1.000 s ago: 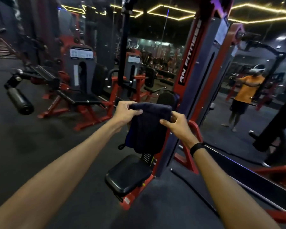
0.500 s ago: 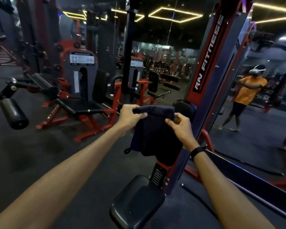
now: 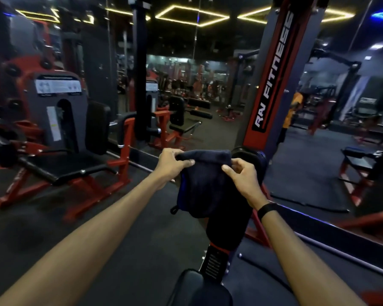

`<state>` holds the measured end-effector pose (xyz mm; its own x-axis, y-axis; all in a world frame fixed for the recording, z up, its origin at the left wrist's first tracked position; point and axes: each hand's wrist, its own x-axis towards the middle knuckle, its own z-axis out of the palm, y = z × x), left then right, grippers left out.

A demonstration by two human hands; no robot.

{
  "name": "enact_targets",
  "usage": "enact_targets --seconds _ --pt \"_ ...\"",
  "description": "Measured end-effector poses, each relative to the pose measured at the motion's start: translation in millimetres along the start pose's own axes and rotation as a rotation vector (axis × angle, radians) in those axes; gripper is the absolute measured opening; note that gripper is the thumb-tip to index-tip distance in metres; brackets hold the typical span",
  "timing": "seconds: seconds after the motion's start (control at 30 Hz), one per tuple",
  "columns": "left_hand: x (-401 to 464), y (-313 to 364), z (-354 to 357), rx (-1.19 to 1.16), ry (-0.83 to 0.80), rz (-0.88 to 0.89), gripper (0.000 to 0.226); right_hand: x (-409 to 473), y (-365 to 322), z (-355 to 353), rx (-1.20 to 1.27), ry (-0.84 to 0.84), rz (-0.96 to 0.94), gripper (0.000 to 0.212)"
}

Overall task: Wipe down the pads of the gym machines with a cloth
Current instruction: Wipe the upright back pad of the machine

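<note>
A dark navy cloth (image 3: 205, 184) hangs folded in front of me. My left hand (image 3: 171, 162) pinches its upper left corner and my right hand (image 3: 243, 178) pinches its upper right corner. Behind the cloth stands the black back pad (image 3: 250, 156) of a red and grey machine, mostly hidden by the cloth. That machine's black seat pad (image 3: 199, 290) lies below, at the bottom edge of the view.
The machine's upright post marked RN FITNESS (image 3: 272, 85) rises right behind the cloth. A second red machine with a black seat (image 3: 64, 166) and back pad (image 3: 97, 127) stands to the left. A wall mirror (image 3: 329, 140) runs along the right, reflecting a person in orange.
The view has come closer to the machine, so the seat pad has slid down to the frame's bottom edge. Both hands keep the same hold on the cloth.
</note>
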<state>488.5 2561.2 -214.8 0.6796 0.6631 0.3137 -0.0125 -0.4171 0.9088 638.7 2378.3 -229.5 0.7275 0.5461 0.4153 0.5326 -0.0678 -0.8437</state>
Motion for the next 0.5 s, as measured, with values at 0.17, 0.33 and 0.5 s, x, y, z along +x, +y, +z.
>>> enact_targets --seconds 0.17,0.33,0.5 --pt "48.6 -31.7 9.4 -0.001 -0.157 0.014 0.01 12.3 14.4 15.6 -0.114 0.137 0.073 0.01" --pt "99.2 -53.7 11.9 0.042 -0.341 0.1 0.025 11.6 10.9 43.6 -0.189 0.326 0.16 0.013" --pt "112.5 -50.2 28.6 -0.053 -0.425 0.162 0.02 9.0 -3.0 52.1 -0.203 0.529 0.21 0.014"
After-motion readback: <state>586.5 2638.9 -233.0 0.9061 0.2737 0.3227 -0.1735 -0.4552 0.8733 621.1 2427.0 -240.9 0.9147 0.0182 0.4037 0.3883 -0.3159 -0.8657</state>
